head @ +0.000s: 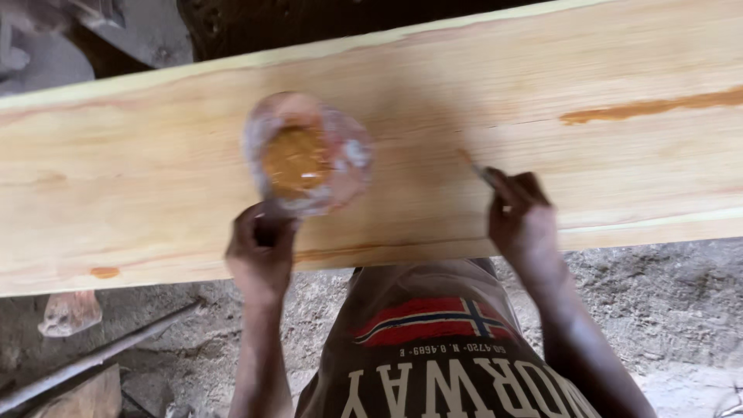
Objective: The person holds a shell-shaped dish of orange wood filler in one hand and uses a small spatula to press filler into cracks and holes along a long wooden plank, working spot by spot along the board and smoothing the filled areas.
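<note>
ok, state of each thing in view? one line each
left hand: closed on the near edge of the clear container.
clear container: open, tilted, holds orange-brown paste, over the plank.
right hand: pinched on a thin tool.
thin tool: tip at the plank surface, apparently touching.
wooden plank: lying flat, pale, with orange-brown filled streaks near the right end and the near edge.
metal rod: lying on the dirt ground.

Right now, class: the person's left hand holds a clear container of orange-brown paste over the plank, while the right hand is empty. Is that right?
Not quite. In the head view the right hand grips a thin tool touching the plank. The left hand does hold the container.
</note>
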